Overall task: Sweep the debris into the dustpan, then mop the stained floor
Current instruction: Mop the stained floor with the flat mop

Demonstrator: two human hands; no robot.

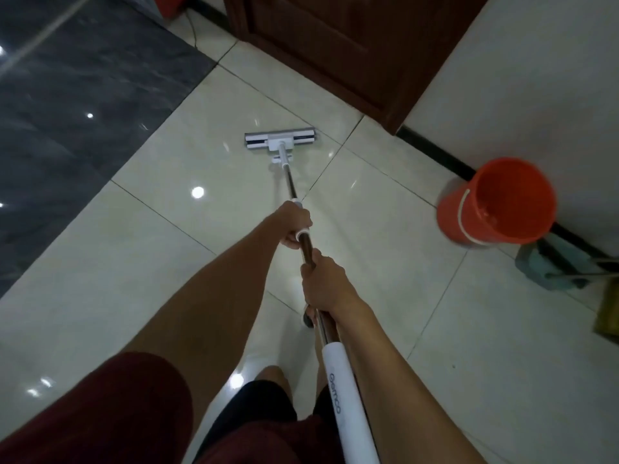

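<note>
In the head view, a teal dustpan (pixel 549 266) and a yellowish object (pixel 608 313) are lying blurred and cut off at the right edge. The orange plastic bucket (pixel 495 202) beside them is holding water. The left hand (pixel 294 226) and right hand (pixel 323 283) are both wrapping fully around the metal-handled white flat mop (pixel 280 139), its head resting far ahead on the glossy cream tile floor (pixel 134 262).

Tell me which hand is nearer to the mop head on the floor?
The left hand. It grips the mop pole farther down, closer to the mop head. The right hand grips the same pole higher up, closer to the person.
</note>
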